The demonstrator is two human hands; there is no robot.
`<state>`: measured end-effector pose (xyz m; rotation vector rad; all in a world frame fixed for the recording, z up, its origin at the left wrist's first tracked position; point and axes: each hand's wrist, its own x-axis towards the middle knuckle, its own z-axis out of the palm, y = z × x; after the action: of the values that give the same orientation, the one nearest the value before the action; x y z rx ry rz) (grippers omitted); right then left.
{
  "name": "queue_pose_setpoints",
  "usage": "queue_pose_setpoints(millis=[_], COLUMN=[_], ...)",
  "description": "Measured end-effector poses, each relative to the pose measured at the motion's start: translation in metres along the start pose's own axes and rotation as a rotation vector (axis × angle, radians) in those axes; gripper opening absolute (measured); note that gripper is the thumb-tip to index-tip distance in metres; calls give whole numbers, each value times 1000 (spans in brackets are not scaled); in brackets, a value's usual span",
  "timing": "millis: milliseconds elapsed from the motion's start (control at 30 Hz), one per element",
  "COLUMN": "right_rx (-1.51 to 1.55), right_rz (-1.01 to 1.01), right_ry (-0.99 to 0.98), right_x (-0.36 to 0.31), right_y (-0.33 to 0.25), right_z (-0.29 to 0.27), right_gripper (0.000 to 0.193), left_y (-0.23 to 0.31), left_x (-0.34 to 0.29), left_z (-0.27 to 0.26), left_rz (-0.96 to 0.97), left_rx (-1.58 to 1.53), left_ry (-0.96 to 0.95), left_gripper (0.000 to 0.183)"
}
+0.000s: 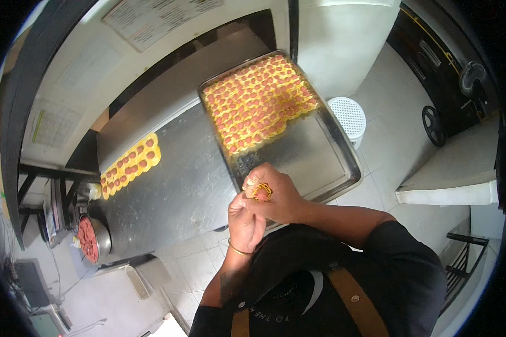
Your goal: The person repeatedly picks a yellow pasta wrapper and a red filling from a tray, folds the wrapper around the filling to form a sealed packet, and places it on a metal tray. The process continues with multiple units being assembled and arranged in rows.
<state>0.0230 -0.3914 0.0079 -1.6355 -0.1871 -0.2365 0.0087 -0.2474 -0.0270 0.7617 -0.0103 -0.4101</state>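
Excess squeeze by the right hand (285, 197) could deform or burst the yellow-wrapped meat dumpling (262, 194). The hands are together; the right curls around the dumpling, at one o'clock from the left hand (245, 226). The left's grip cannot be determined. The metal tray (312, 150) lies toward twelve o'clock.

One left hand (245, 226) and one right hand (284, 195) are seen, with one pink ball (262, 195) held. One tray (316, 156), one bowl (103, 239), one stool (347, 116) and one yellow strip (156, 150) are counted; the tray's pieces (252, 108) cannot be counted exactly.
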Motion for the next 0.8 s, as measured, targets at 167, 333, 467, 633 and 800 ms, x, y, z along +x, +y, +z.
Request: queue_pose_setpoints(millis=[167,333,467,633,800], right_rx=[-143,-224,-189,-423,-620], right_rz=[-65,-49,165,42,104], right_ry=[125,151,83,48,-176], right_x=[15,7,1,20,41], right_y=[28,70,98,108,121], right_z=[-56,-85,-99,-134,-170], right_gripper=[35,31,42,71,47], left_y=[-24,-27,-37,-49,-67], left_x=[36,66,91,138,177], left_z=[27,38,30,24,14], left_rz=[-219,-380,-457,-473,-488], left_rx=[-245,-236,-244,-78,108], left_ry=[6,-138,-157,-64,-112], left_gripper=[56,94,101,92,85])
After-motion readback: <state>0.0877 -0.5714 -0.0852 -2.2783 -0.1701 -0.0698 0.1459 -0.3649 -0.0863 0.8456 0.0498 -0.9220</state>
